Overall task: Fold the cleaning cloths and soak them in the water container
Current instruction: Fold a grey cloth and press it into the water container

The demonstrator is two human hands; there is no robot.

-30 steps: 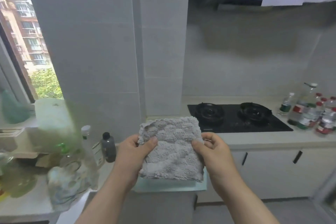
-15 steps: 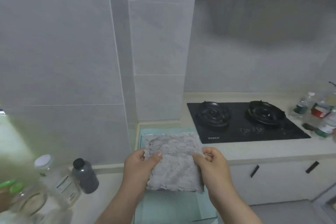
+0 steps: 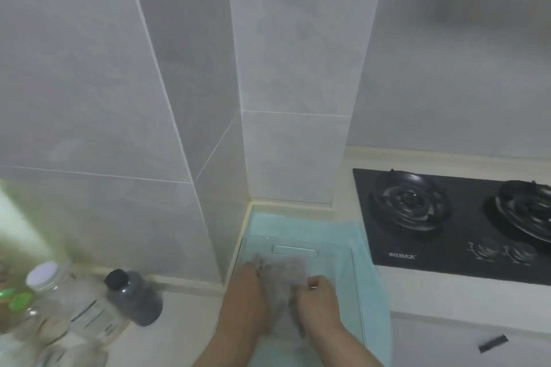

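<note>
Grey cleaning cloth [image 3: 281,283]: fluffy pile fabric, matt. Water container [image 3: 295,250]: clear, smooth plastic, faint gloss at the rim. Teal towel [image 3: 298,226] beneath it: soft, matt cloth. Gas hob [image 3: 447,250]: black, glossy, glass-like top. Wall tiles [image 3: 89,68]: grey, smooth, low sheen. Dark bottle [image 3: 137,301]: smooth, translucent plastic.

We see small white letters [image 3: 401,255] on the near left corner of the black stove [image 3: 459,226], but they are too blurry to read. The clear bottle [image 3: 80,307] on the left has a label, and we cannot read that either.
</note>
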